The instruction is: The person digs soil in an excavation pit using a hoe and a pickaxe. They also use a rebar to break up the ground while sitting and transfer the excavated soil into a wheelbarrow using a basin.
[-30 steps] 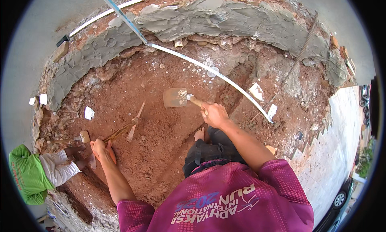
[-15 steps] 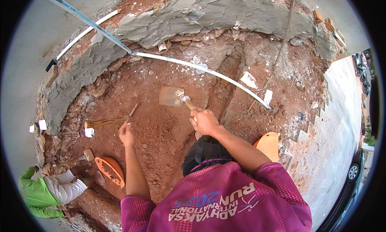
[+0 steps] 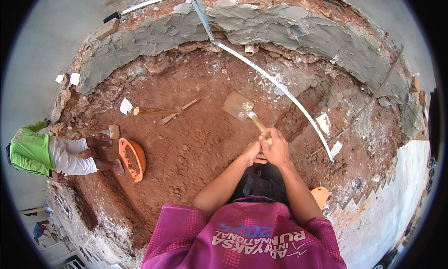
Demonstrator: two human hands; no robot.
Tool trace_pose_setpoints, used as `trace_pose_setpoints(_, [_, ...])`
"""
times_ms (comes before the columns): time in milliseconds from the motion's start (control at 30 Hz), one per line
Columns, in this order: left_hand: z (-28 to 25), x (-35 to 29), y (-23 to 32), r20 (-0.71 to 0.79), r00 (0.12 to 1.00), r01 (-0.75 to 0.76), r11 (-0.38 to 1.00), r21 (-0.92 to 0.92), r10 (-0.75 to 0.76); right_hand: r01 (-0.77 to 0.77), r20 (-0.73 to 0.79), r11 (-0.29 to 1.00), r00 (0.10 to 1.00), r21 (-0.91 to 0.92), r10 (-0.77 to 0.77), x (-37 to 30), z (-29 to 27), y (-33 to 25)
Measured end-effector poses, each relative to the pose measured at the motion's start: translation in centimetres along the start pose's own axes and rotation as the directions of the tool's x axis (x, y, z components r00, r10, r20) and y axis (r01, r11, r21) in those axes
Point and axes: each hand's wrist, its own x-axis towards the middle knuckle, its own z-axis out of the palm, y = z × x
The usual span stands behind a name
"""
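Note:
A shovel [image 3: 239, 106] with a flat, soil-stained blade and a short wooden handle points away from me over the reddish soil. My right hand [image 3: 277, 148] is closed round its handle. Right beside it, my left hand [image 3: 253, 153] is on the handle too, fingers partly tucked against the right hand. The handle's near end is hidden behind my hands. To the left, a pickaxe [image 3: 158, 111] with a wooden handle and narrow metal head lies on the soil, apart from both hands.
A white pipe [image 3: 280, 84] arches across the pit, joined to a blue one [image 3: 199, 14]. A plastered stone wall [image 3: 266, 24] curves behind. At left, a person in green [image 3: 32, 150] stands near an orange basin of soil [image 3: 140, 159] and a hoe [image 3: 112, 132]. Another orange basin [image 3: 320, 195] sits at right.
My left hand has let go of the pickaxe, now lying on the soil, and joined my right hand at the shovel. The whole view has turned leftward.

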Motion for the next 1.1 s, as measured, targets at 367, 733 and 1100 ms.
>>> trace_pose_setpoints(367, [0.0, 1.8, -1.2, 0.046, 0.999, -0.02, 0.986, -0.164, 0.028, -0.058, -0.055, 0.997, 0.997, 0.059, 0.061, -0.4, 0.3, 1.3])
trace_pose_setpoints(733, [-0.5, 0.9, -2.3, 0.089, 0.995, 0.06, 0.989, -0.138, -0.048, -0.021, -0.023, 0.999, 0.999, 0.049, 0.022, -0.7, 0.4, 0.6])
trace_pose_setpoints(1100, [-0.2, 2.9, 1.8, 0.138, 0.974, 0.206, 0.952, -0.228, -0.178, -0.264, 0.11, 0.558, 0.95, 0.787, 0.294, -5.4, -0.4, 4.0])
